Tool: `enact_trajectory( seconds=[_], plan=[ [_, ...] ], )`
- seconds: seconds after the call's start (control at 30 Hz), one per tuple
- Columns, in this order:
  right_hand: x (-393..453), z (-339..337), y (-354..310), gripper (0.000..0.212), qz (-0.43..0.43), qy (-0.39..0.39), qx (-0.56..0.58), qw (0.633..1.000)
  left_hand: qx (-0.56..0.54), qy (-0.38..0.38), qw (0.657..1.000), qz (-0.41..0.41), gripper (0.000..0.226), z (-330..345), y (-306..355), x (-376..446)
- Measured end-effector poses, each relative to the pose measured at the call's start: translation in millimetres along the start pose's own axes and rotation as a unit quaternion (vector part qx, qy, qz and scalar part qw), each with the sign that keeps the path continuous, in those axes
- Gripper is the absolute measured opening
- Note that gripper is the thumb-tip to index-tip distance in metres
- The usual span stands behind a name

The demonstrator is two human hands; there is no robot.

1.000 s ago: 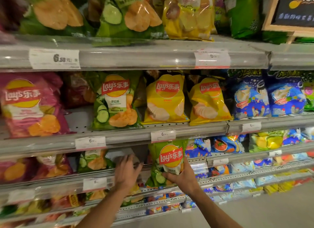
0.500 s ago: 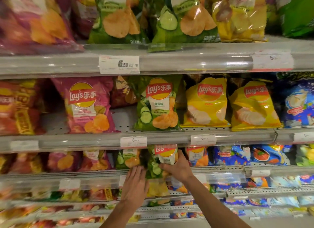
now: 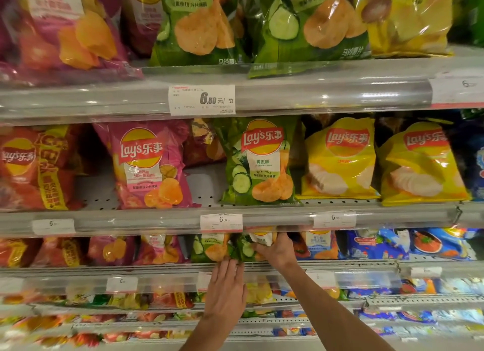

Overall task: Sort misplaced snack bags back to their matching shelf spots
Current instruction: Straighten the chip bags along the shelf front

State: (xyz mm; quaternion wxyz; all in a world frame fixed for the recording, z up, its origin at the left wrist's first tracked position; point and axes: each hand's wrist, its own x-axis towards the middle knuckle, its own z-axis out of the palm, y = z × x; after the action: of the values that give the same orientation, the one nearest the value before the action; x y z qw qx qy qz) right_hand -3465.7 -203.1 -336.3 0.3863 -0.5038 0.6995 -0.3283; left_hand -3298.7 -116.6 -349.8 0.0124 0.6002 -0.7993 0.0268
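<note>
status: the right hand [image 3: 275,249] grips a green cucumber bag [image 3: 247,248] by its front face, fingers [image 3: 262,246] curled round the bag's upper part. the bag sits on the third shelf [image 3: 366,265], directly below the centre price tag [image 3: 221,222] and touching a matching green bag [image 3: 209,247] just left of it. the left hand [image 3: 226,290] lies flat with straight, relaxed fingers against the shelf edge below the tag, its fingertips touching the bottom of the two green bags; it holds nothing.

progress (judgement): the held bag appears to be at its matching spot, beside its own flavour and under the cucumber bag of the shelf above. release and squaring-up are not yet done. whether other misplaced bags are left cannot be told; the lower shelves are blurred.

count, relative to the centre price tag:
- directly above the tag: 1 green cucumber bag on the middle shelf [image 3: 259,162].
- right of that bag: 2 yellow bags [image 3: 340,159].
- left of that bag: 1 pink bag [image 3: 149,164], 1 dark red bag [image 3: 204,141] set back between the two, and 1 red bag [image 3: 34,167] at the frame edge.
- top shelf: 2 large green bags [image 3: 199,25], 1 yellow bag, pink bags at left (number unclear).
- below the tag: 2 green bags, including the held one.
- legible price tags: 1 reading 6.50 [image 3: 201,99].
</note>
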Motion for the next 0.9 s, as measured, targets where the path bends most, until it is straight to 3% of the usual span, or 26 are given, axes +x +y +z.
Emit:
enact_trajectory(
  seconds=[0.23, 0.4, 0.57, 0.67, 0.8, 0.9],
  plan=[
    [8.0, 2.2, -1.4, 0.086, 0.030, -0.056, -0.061, 0.996, -0.034, 0.002, 0.999, -0.015, 0.054, 1.2, 1.6, 2.2],
    [-8.7, 2.4, -4.5, 0.109, 0.032, -0.037, -0.119, 0.992, -0.059, 0.001, 0.998, -0.032, 0.055, -2.5, 6.7, 4.0],
    [-36.4, -12.1, 6.9, 0.091, -0.038, -0.021, -0.113, 0.993, -0.055, -0.005, 0.996, -0.070, 0.054, -3.9, 19.3, 3.8],
    [-54.8, -27.7, 21.9, 0.079, -0.085, -0.019, -0.051, 0.995, -0.087, 0.002, 0.991, -0.097, 0.052, -1.8, 35.9, 0.8],
    [-67.6, -64.2, 54.8, 0.054, -0.084, -0.006, 0.020, 0.996, -0.200, 0.041, 0.976, -0.080, 0.040, 9.5, 76.6, 8.6],
    [-70.4, -104.7, 81.0, 0.025, -0.061, 0.023, 0.074, 0.995, -0.339, 0.045, 0.934, -0.102, 0.017, 9.0, 117.5, 21.0]
  ],
)
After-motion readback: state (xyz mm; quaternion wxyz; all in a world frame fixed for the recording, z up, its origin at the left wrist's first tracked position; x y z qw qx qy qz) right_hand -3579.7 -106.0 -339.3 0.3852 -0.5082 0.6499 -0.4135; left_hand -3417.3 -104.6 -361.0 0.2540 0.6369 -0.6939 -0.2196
